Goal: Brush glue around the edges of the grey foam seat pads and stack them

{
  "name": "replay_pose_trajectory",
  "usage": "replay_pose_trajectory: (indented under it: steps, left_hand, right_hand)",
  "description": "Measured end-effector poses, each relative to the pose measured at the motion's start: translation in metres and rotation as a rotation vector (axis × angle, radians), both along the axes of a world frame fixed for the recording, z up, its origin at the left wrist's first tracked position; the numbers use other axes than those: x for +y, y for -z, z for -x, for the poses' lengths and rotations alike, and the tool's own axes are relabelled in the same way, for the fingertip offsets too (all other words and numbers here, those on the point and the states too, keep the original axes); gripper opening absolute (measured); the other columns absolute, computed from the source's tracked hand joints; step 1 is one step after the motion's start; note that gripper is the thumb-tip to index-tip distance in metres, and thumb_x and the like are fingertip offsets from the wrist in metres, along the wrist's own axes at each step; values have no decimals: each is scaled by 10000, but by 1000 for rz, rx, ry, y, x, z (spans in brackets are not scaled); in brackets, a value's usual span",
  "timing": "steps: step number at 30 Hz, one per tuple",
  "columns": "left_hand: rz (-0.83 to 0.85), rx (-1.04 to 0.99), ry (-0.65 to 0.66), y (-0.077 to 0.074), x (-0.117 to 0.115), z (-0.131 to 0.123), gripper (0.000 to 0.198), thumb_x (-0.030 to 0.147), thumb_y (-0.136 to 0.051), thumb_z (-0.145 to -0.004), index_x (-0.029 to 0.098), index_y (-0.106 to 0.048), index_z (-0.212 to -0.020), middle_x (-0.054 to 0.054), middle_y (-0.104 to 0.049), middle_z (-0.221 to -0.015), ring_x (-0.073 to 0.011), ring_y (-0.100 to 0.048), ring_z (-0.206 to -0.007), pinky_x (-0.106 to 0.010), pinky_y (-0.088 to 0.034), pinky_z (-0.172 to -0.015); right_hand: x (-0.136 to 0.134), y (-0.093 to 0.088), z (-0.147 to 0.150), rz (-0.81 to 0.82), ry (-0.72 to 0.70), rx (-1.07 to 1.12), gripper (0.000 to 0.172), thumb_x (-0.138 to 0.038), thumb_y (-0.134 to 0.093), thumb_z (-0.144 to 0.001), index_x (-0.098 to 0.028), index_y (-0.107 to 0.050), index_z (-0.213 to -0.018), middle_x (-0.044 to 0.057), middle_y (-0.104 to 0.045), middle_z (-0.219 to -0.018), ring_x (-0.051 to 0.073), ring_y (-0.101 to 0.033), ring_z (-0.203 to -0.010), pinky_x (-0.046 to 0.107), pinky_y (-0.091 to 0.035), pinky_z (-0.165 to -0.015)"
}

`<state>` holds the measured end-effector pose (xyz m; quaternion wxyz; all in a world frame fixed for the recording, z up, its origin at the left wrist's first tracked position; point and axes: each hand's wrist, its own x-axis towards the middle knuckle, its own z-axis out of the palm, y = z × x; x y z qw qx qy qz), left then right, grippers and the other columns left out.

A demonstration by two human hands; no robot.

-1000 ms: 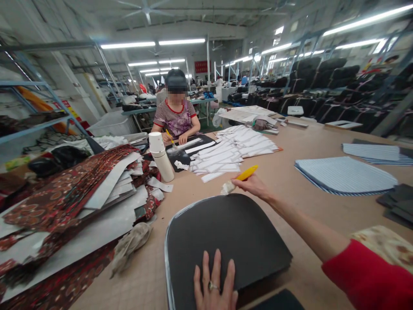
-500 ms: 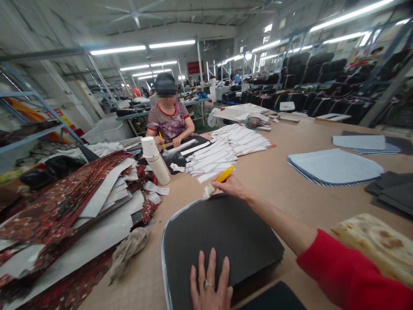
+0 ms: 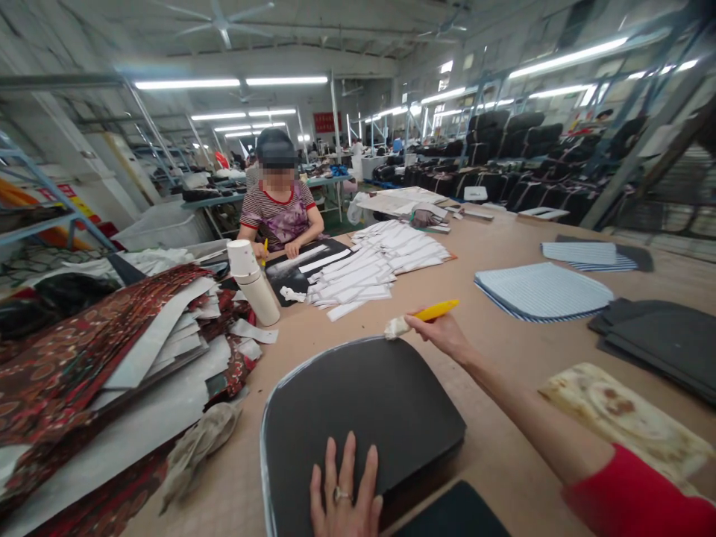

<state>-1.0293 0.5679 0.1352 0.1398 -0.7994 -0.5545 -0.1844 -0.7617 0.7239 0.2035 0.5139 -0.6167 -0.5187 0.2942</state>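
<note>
A stack of dark grey, round-cornered panels [image 3: 358, 395] lies before me on the brown table. White glue-like coating runs along its left and far edges. Flat on the panels' near part rests my left hand [image 3: 345, 496], fingers spread, a ring on one of them. Closed around a yellow-handled brush [image 3: 436, 309] is my right hand [image 3: 441, 333], at the stack's far edge. The brush's whitish bristles touch that edge near its middle. Part of another dark piece [image 3: 453, 514] shows at the bottom, beside the stack.
Across the table a co-worker [image 3: 280, 212] sits with a yellow brush over black material. White strips [image 3: 380, 261], a white bottle [image 3: 257, 291] and patterned red fabric [image 3: 139, 321] lie leftward and ahead. Striped panels [image 3: 542, 291], grey panels [image 3: 660, 335] and a stained yellowish block [image 3: 620, 410] are rightward.
My right hand has moved the brush rightward along the stack's far edge, and the white line there is longer. My left hand stays on the panels. The camera view has shifted slightly right.
</note>
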Motion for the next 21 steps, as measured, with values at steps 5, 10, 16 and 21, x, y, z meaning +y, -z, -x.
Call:
replay_pose_trajectory:
  steps: [5,10,16,21]
  left_hand:
    - [-48,96,18,-10,2,-2,591,-11,-524,-713,371,-569,-1161,-20,-625,-1208,-286,-569,-1119,-463,-507,-854]
    - [-53,175,7,-14,0,-3,589,-22,-502,-739,365,-553,-1180,-12,-609,-1233,-281,-544,-1151,-460,-489,-878]
    - [-12,184,-8,-11,-1,-3,585,11,-466,-791,392,-481,-1234,5,-558,-1299,-263,-481,-1221,-452,-442,-927]
    - [33,121,-19,-10,-2,-3,561,42,-419,-834,402,-428,-1263,2,-532,-1328,-261,-442,-1255,-461,-392,-967]
  right_hand:
    - [-18,1,-4,-41,143,-12,289,-442,-592,-707,-162,-634,-765,44,-624,-674,195,-578,-642,292,-430,-591]
    - [-17,6,4,-69,91,2,289,-439,-595,-736,-171,-654,-826,64,-683,-787,216,-628,-738,297,-467,-647]
    - [-39,18,2,-68,108,-23,261,-435,-598,-750,-186,-655,-804,64,-700,-798,226,-647,-747,314,-477,-675]
    - [-78,16,-2,-54,156,-114,228,-419,-578,-774,-213,-662,-823,34,-700,-803,211,-648,-744,298,-476,-675]
